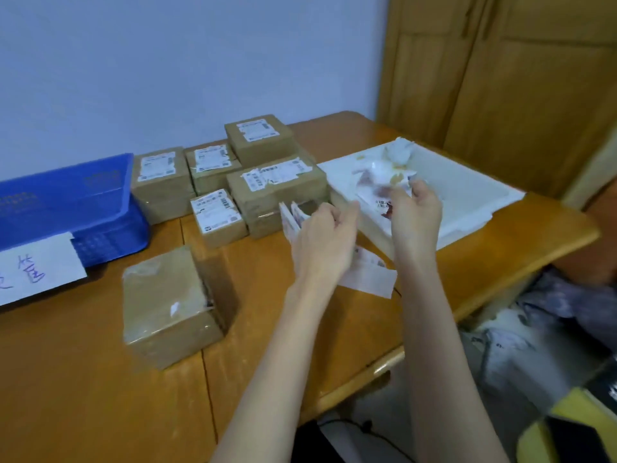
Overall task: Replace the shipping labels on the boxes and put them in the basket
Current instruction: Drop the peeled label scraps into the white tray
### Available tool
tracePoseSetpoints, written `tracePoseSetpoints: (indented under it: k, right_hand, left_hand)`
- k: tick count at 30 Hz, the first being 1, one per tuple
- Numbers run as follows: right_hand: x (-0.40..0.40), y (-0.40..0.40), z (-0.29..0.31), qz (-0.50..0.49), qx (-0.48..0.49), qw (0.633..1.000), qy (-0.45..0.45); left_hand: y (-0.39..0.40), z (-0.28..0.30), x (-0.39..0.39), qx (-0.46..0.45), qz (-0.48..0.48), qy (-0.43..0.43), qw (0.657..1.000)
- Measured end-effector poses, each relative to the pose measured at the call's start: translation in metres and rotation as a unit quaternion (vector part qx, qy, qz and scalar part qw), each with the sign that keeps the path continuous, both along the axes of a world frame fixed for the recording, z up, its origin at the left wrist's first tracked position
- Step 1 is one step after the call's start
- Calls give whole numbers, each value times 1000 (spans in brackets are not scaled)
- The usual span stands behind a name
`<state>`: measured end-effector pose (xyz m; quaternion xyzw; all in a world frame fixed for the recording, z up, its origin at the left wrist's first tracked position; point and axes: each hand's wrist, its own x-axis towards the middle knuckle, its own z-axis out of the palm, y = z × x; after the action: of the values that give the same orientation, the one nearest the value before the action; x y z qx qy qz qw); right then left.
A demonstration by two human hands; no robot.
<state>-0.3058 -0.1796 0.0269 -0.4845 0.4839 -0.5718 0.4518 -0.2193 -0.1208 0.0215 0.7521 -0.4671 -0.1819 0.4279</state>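
Boxes (233, 182) with labels on wait beside the blue basket (66, 202), none visibly in it; nearest it, one box (170, 305) lies stripped. Left hand (322, 242) pinches fresh labels (292, 217); right hand (415, 212) grips peeled label scrap (377, 185).

six taped boxes (173, 305), one blue basket (66, 202), one white tray (467, 195).

Both bare forearms are extended forward, roughly parallel, wrists raised. Left hand (322, 238) is seen from the back, fingers curled, grip closed on a thin sheaf of labels (291, 217). Right hand (415, 212) is held slightly farther forward, fingertips pinching a crumpled label (384, 187).
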Motion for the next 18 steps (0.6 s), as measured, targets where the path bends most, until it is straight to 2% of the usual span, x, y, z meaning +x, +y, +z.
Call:
tracePoseSetpoints:
  k: [3,6,9,13,18]
  right_hand:
    - [-34,-31,0,-39,4,999,24]
    - [-55,-63,-8,-53,23,994,91]
    - [-64,-89,-16,-51,31,981,186]
    - [-58,-114,-18,-5,75,948,309]
    - [-40,-118,-29,115,150,847,497]
  left_hand:
    - [-32,-8,-19,86,-59,-157,982]
    - [-55,-12,-33,136,-58,-286,947]
    - [-70,-11,-40,154,-45,-353,922]
    - [-85,-11,-34,207,-40,-300,930]
    - [-89,-10,-30,234,-52,-155,958]
